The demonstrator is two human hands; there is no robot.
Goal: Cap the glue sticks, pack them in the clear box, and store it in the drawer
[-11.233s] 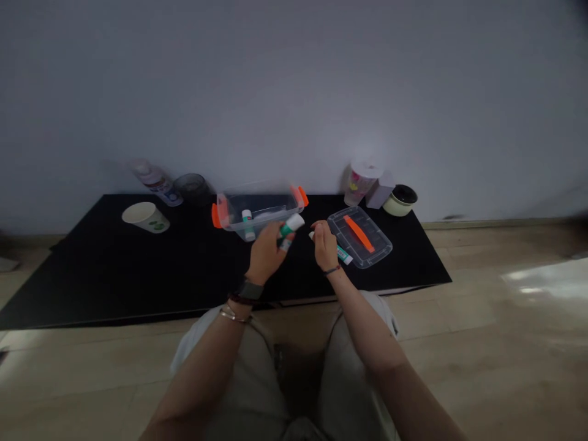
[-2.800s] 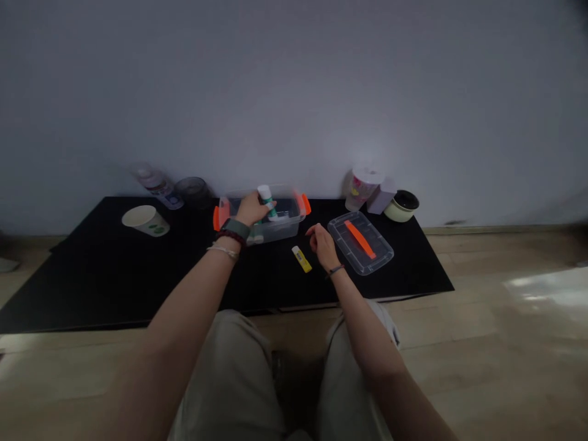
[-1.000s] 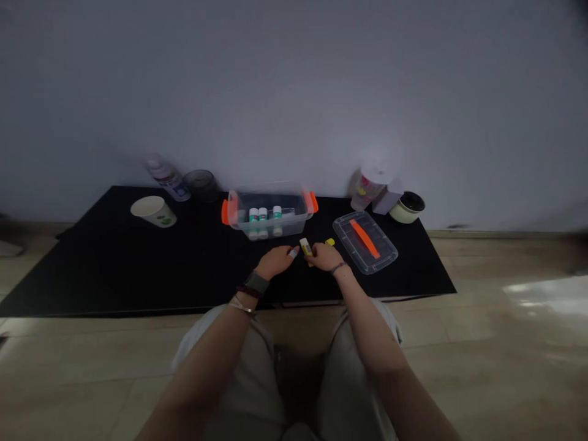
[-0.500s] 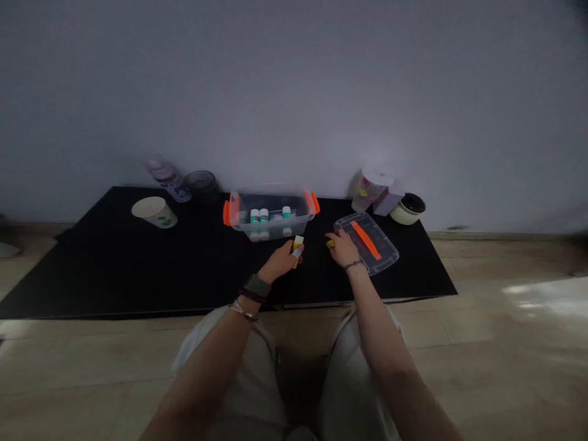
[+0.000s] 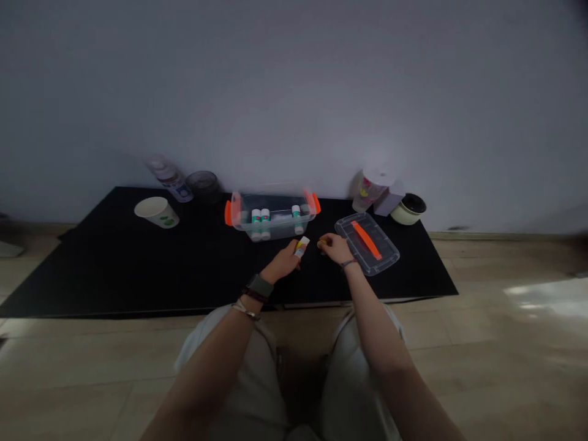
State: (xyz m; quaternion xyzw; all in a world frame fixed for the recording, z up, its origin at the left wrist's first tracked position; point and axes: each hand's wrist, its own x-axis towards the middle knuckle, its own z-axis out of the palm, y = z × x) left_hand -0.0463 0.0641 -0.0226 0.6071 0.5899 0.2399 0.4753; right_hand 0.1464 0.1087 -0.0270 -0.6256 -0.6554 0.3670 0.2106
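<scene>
My left hand (image 5: 283,261) is closed round a small white and yellow tube (image 5: 302,247), its white end tilted up and away from me. Just right of it, my right hand (image 5: 334,248) pinches a small yellow piece, perhaps a cap (image 5: 321,244), mostly covered by the fingers. A gap separates the two hands above the black table (image 5: 220,263). Directly beyond them stands a clear plastic box (image 5: 275,225) with orange latches. Inside it are white and green bottles: two side by side at the left (image 5: 260,223) and one at the right (image 5: 297,219).
A clear lid (image 5: 386,245) with an orange handle lies beside my right wrist. A paper cup (image 5: 158,212), a spray can (image 5: 171,180) and a dark bowl (image 5: 204,185) stand to the left. A lidded plastic cup (image 5: 369,190), a pale box (image 5: 388,199) and a cream pot (image 5: 408,209) stand at the back right.
My right hand has moved left with the yellow piece, closer to my left hand. The tube in my left hand tilts more to the right. The lone bottle in the box has shifted right.
</scene>
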